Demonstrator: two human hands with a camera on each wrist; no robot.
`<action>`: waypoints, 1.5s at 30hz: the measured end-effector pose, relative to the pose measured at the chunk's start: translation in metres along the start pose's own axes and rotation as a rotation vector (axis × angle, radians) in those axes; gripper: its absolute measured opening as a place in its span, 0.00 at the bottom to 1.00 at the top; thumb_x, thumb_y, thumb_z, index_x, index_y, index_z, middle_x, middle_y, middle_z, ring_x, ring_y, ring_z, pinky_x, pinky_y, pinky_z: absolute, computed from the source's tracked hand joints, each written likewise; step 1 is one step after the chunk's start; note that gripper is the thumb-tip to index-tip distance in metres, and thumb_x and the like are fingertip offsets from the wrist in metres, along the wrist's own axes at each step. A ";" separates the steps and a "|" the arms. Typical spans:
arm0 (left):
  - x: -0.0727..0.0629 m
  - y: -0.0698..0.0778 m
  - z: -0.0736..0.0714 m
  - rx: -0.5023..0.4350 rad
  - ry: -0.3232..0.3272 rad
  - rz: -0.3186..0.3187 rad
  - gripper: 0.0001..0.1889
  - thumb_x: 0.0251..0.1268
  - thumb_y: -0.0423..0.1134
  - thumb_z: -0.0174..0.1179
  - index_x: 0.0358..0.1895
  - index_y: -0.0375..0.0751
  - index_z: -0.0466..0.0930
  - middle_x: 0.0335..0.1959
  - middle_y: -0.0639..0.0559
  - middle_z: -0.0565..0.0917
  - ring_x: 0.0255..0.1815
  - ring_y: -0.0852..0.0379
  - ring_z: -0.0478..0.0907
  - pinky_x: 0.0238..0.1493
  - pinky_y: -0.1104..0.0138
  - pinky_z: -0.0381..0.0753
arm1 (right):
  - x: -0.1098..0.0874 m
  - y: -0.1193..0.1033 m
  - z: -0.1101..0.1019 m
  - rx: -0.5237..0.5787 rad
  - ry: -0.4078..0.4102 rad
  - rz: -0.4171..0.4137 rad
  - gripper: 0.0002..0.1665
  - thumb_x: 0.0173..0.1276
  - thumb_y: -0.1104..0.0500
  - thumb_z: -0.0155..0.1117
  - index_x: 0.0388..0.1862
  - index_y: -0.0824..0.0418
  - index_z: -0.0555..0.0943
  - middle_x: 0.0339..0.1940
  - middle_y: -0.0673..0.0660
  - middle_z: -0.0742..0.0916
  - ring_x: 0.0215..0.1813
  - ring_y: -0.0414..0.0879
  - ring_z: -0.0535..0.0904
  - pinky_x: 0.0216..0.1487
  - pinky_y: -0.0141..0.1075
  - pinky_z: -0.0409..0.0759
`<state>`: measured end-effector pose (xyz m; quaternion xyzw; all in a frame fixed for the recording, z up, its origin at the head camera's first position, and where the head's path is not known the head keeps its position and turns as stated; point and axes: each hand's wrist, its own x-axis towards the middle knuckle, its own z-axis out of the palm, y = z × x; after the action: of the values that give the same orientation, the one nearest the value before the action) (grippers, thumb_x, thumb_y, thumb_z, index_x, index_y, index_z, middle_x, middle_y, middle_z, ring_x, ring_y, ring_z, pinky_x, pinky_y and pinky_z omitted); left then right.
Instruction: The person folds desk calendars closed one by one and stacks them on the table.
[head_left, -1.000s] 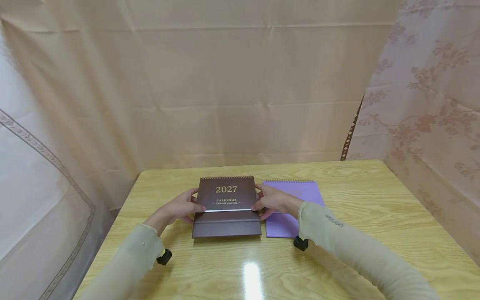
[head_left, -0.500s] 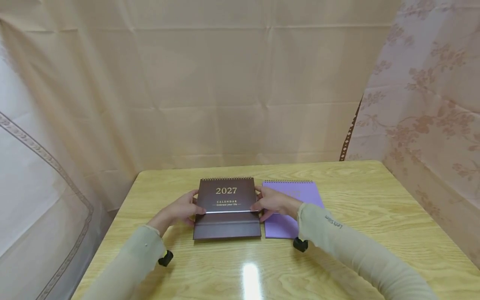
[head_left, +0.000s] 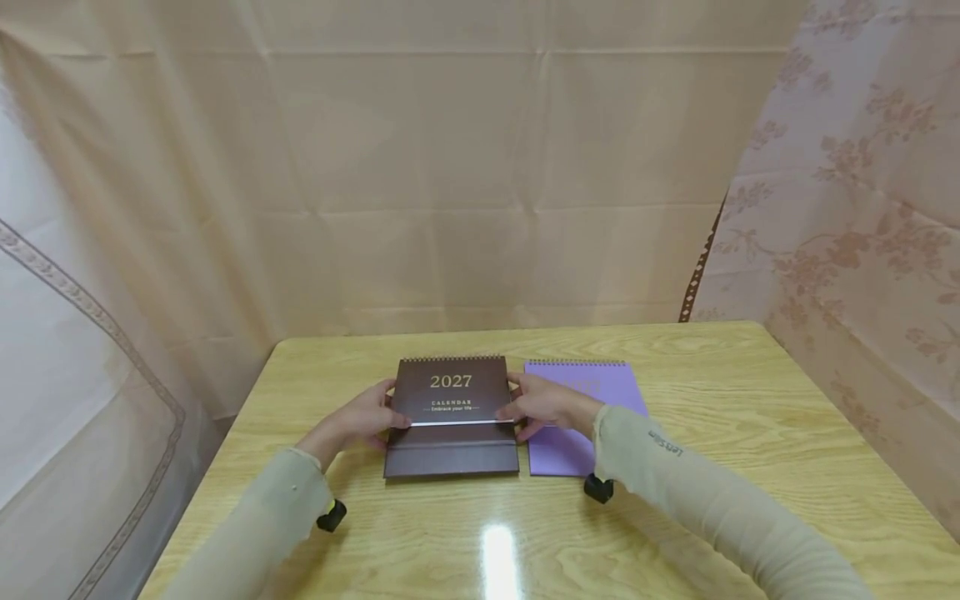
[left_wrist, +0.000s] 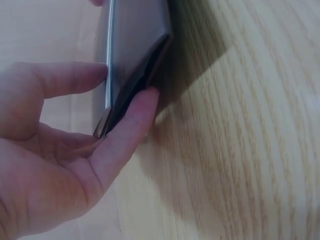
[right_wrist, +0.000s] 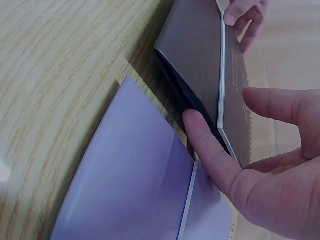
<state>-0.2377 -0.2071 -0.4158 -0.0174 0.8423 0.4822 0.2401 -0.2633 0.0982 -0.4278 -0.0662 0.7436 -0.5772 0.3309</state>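
Note:
A dark brown 2027 desk calendar (head_left: 452,393) with a spiral along its top is held between both hands in the head view. My left hand (head_left: 363,417) grips its left side, thumb on the front near the pale page edge. In the left wrist view, a finger (left_wrist: 131,117) lies along the folded base of the calendar (left_wrist: 137,40). On the right side my right hand (head_left: 551,402) holds it the same way, thumb over the cover. One finger (right_wrist: 207,140) of that hand reaches the base's open side in the right wrist view. Some fingers are hidden behind the calendar.
A purple spiral desk calendar (head_left: 564,452) lies just right of the brown one, partly covered by my right hand and wrist. Both are at a yellow wood-grain table (head_left: 750,467). A beige curtain (head_left: 480,183) hangs behind the table's far edge, with floral cloth (head_left: 862,208) at right.
The brown calendar has shifted very slightly toward me in the head view. Both hands keep their hold, and the purple calendar stays where it was.

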 end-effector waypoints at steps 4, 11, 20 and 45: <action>-0.001 -0.001 0.000 0.012 0.014 -0.002 0.46 0.62 0.28 0.64 0.79 0.31 0.46 0.68 0.25 0.68 0.59 0.34 0.77 0.40 0.46 0.86 | 0.000 -0.002 0.001 0.008 -0.008 0.016 0.56 0.68 0.68 0.68 0.83 0.67 0.41 0.68 0.74 0.71 0.53 0.60 0.82 0.42 0.51 0.87; -0.001 -0.001 -0.001 0.034 0.010 0.007 0.45 0.63 0.29 0.64 0.78 0.29 0.46 0.67 0.25 0.69 0.58 0.35 0.77 0.39 0.46 0.86 | -0.001 -0.005 0.001 0.010 -0.029 0.027 0.55 0.70 0.67 0.67 0.83 0.66 0.43 0.62 0.70 0.77 0.49 0.58 0.83 0.42 0.52 0.86; -0.001 -0.005 -0.001 -0.011 -0.013 -0.014 0.42 0.64 0.30 0.67 0.77 0.28 0.52 0.66 0.28 0.71 0.58 0.37 0.78 0.42 0.47 0.85 | -0.007 -0.008 0.000 -0.039 -0.038 0.038 0.58 0.68 0.65 0.70 0.83 0.65 0.42 0.74 0.77 0.63 0.50 0.59 0.82 0.38 0.52 0.87; 0.001 -0.006 0.002 0.049 0.025 -0.024 0.51 0.61 0.34 0.72 0.78 0.26 0.45 0.72 0.24 0.63 0.62 0.34 0.75 0.46 0.47 0.85 | -0.009 -0.008 0.006 -0.161 -0.017 0.019 0.59 0.67 0.61 0.72 0.84 0.60 0.43 0.77 0.76 0.60 0.59 0.63 0.79 0.37 0.49 0.87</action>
<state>-0.2369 -0.2084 -0.4217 -0.0273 0.8565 0.4584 0.2357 -0.2552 0.0949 -0.4179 -0.0905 0.7853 -0.5120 0.3362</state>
